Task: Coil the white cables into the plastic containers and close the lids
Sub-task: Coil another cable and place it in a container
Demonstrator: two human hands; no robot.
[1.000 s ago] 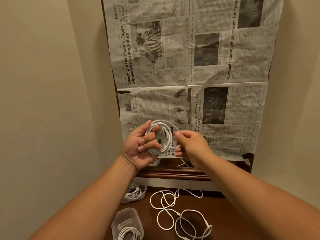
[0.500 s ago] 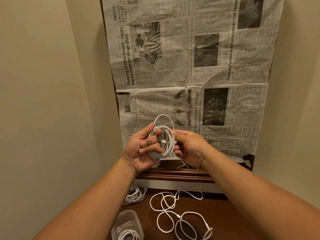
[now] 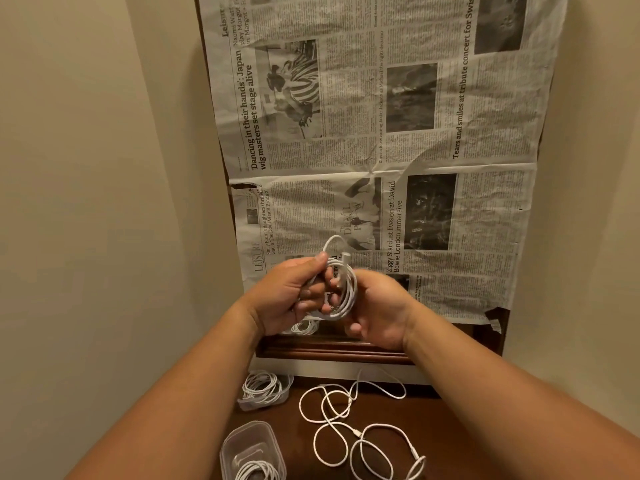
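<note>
- Hands are working in the air before the newspaper (image 3: 381, 133) on the wall, above the counter (image 3: 300, 445).
- We are curling our left grip (image 3: 285, 296) round the left side of the coiled cable (image 3: 348, 289).
- We are holding its right side in our right grip (image 3: 381, 313), fingers blurred.
- A loose cable (image 3: 357, 434) is lying on the counter beside a near container (image 3: 252, 448) and a far container (image 3: 265, 389), each holding coiled cable.

Newspaper (image 3: 381, 133): paper, matt, creased, torn at its edges.
Coiled cable (image 3: 348, 292), before the newspaper: white plastic sheath, smooth, faint sheen.
Loose cable (image 3: 327, 419), below the newspaper: same smooth white sheath.
Container (image 3: 230, 455), below the newspaper: clear plastic, glossy.
Table top (image 3: 457, 441): dark wood, polished.
Wall (image 3: 86, 168), left of the newspaper: painted, matt.
</note>
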